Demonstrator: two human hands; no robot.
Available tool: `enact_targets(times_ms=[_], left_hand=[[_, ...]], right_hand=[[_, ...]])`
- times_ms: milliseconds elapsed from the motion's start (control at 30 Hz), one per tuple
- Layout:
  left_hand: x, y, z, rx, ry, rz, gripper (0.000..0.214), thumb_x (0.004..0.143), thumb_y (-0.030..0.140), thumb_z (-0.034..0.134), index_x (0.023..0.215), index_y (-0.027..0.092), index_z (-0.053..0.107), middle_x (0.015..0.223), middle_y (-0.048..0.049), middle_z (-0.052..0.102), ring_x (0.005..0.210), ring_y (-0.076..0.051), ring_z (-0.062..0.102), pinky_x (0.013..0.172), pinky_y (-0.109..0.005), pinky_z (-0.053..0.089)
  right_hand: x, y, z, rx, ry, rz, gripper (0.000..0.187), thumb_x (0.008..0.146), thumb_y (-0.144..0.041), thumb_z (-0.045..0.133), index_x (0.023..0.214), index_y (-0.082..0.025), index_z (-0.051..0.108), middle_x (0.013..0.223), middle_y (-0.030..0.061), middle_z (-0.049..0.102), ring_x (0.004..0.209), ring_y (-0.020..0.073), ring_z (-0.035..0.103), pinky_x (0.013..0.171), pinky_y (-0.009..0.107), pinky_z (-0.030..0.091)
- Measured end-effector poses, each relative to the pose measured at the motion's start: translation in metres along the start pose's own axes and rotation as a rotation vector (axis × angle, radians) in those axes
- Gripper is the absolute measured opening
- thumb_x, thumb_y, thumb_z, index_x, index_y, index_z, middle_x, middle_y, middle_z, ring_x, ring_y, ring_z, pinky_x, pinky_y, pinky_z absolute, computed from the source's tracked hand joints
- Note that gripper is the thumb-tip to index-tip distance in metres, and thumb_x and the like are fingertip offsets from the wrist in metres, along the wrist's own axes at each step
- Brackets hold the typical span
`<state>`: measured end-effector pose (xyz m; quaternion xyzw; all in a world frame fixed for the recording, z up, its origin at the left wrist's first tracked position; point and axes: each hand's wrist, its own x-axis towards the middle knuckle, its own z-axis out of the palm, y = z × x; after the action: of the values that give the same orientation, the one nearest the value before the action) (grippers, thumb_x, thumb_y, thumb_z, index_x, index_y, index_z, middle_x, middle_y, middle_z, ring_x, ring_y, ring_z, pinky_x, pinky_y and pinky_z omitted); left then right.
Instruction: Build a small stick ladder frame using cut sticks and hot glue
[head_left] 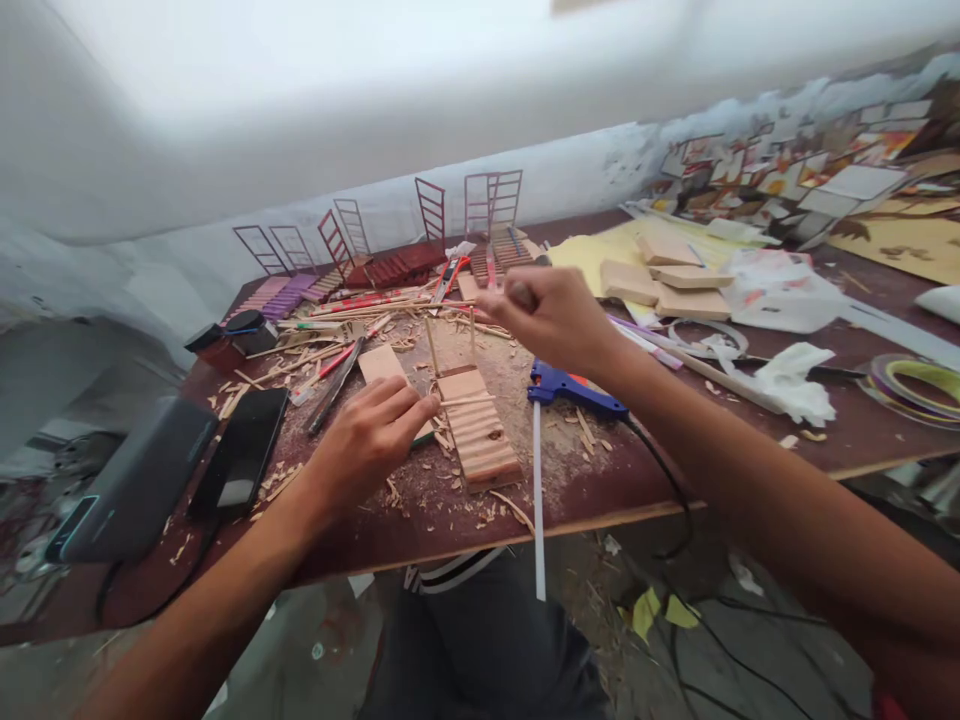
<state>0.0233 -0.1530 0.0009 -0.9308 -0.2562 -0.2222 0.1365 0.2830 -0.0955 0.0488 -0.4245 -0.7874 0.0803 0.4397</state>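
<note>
Left fingers [411, 412]: narrow, beside ridged block [474, 430] | right fingers [496, 306]: curled | both contents: unclear

Single head cam, worn by the person, looks fwd & down from the near side of the table [356, 540]. Lap [480, 640] & floor [300, 625] show at btm, wall [600, 165] at top. Table's near edge slants up L to R, i.e. view's a bit tilted. Range is close: L hand [371, 430] & R hand [551, 315] sit approx mid-view, w/ forearms [712, 430] running in from the lower corners. V. wide angle, ht squeezed.
</note>
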Motion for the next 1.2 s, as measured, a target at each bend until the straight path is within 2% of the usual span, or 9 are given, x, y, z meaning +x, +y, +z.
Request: enact_targets(times_ms=[67, 133, 167, 233, 333, 400, 700, 867, 1200], left_hand=[[0.003, -0.001, -0.002, 0.046, 0.006, 0.025, 0.014, 0.102, 0.013, 0.051, 0.107, 0.011, 0.065, 0.084, -0.0068, 0.067, 0.081, -0.020, 0.057, 0.075, -0.034, 0.051], [0.007, -0.002, -0.005, 0.083, 0.006, 0.037, 0.015, 0.102, 0.014, 0.051, 0.109, 0.010, 0.064, 0.084, -0.0069, 0.067, 0.080, -0.020, 0.057, 0.075, -0.034, 0.051], [0.009, -0.003, -0.006, 0.096, 0.002, 0.038, 0.015, 0.102, 0.014, 0.051, 0.109, 0.010, 0.064, 0.084, -0.0070, 0.067, 0.081, -0.020, 0.057, 0.075, -0.034, 0.051], [0.013, -0.005, -0.008, 0.122, 0.005, 0.033, 0.014, 0.103, 0.015, 0.052, 0.107, 0.010, 0.064, 0.084, -0.0068, 0.067, 0.081, -0.020, 0.058, 0.075, -0.034, 0.051], [0.020, -0.009, -0.010, 0.162, 0.025, 0.017, 0.012, 0.102, 0.014, 0.052, 0.105, 0.012, 0.064, 0.084, -0.0057, 0.067, 0.081, -0.020, 0.058, 0.079, -0.036, 0.050], [0.025, -0.010, -0.009, 0.175, 0.034, 0.007, 0.011, 0.102, 0.014, 0.053, 0.105, 0.012, 0.064, 0.084, -0.0054, 0.067, 0.081, -0.021, 0.059, 0.080, -0.037, 0.050], [0.033, 0.000, 0.014, -0.010, 0.019, -0.133, 0.016, 0.104, 0.016, 0.049, 0.104, 0.012, 0.065, 0.089, -0.0071, 0.065, 0.082, -0.019, 0.060, 0.074, -0.032, 0.051], [0.029, 0.002, 0.017, -0.034, 0.029, -0.192, 0.014, 0.102, 0.014, 0.051, 0.104, 0.011, 0.065, 0.090, -0.0078, 0.064, 0.084, -0.021, 0.060, 0.077, -0.034, 0.052], [0.026, 0.017, 0.015, -0.050, 0.005, -0.288, 0.018, 0.101, 0.013, 0.050, 0.089, 0.013, 0.064, 0.080, -0.0062, 0.065, 0.071, -0.020, 0.061, 0.065, -0.033, 0.049]], right_hand=[[-0.002, 0.026, 0.009, -0.158, -0.147, -0.012, 0.039, 0.092, -0.037, 0.069, 0.066, -0.021, 0.045, 0.062, -0.0029, 0.043, 0.062, 0.0132, 0.038, 0.062, 0.030, 0.030], [-0.006, 0.036, 0.013, -0.225, -0.117, -0.101, 0.025, 0.093, -0.035, 0.067, 0.077, -0.019, 0.056, 0.080, 0.0042, 0.057, 0.075, 0.0175, 0.050, 0.070, 0.032, 0.038], [-0.009, 0.034, 0.013, -0.228, -0.071, -0.151, 0.023, 0.096, -0.034, 0.062, 0.080, -0.019, 0.058, 0.084, 0.0060, 0.059, 0.079, 0.0189, 0.052, 0.073, 0.033, 0.040], [-0.016, 0.023, 0.010, -0.192, -0.020, -0.256, 0.030, 0.102, -0.032, 0.052, 0.076, -0.019, 0.058, 0.077, 0.0049, 0.059, 0.074, 0.0180, 0.052, 0.072, 0.034, 0.041], [-0.025, 0.005, 0.009, -0.165, -0.131, -0.501, 0.030, 0.103, -0.034, 0.052, 0.079, -0.019, 0.061, 0.072, 0.0028, 0.061, 0.069, 0.0158, 0.051, 0.069, 0.032, 0.042], [-0.030, 0.002, 0.013, -0.223, -0.177, -0.582, 0.026, 0.104, -0.031, 0.052, 0.085, -0.018, 0.064, 0.072, 0.0019, 0.061, 0.066, 0.0143, 0.051, 0.066, 0.030, 0.041], [-0.044, 0.014, 0.028, -0.397, -0.277, -0.565, 0.023, 0.107, -0.020, 0.042, 0.099, -0.015, 0.063, 0.078, 0.0025, 0.059, 0.064, 0.0137, 0.048, 0.059, 0.029, 0.033], [-0.046, 0.004, 0.030, -0.476, -0.310, -0.538, 0.025, 0.106, -0.014, 0.039, 0.096, -0.015, 0.061, 0.078, 0.0031, 0.058, 0.066, 0.0149, 0.049, 0.060, 0.030, 0.032], [-0.053, -0.008, 0.036, -0.479, -0.364, -0.480, 0.026, 0.102, -0.008, 0.041, 0.084, -0.017, 0.058, 0.072, 0.0017, 0.057, 0.059, 0.0135, 0.044, 0.057, 0.030, 0.030]])
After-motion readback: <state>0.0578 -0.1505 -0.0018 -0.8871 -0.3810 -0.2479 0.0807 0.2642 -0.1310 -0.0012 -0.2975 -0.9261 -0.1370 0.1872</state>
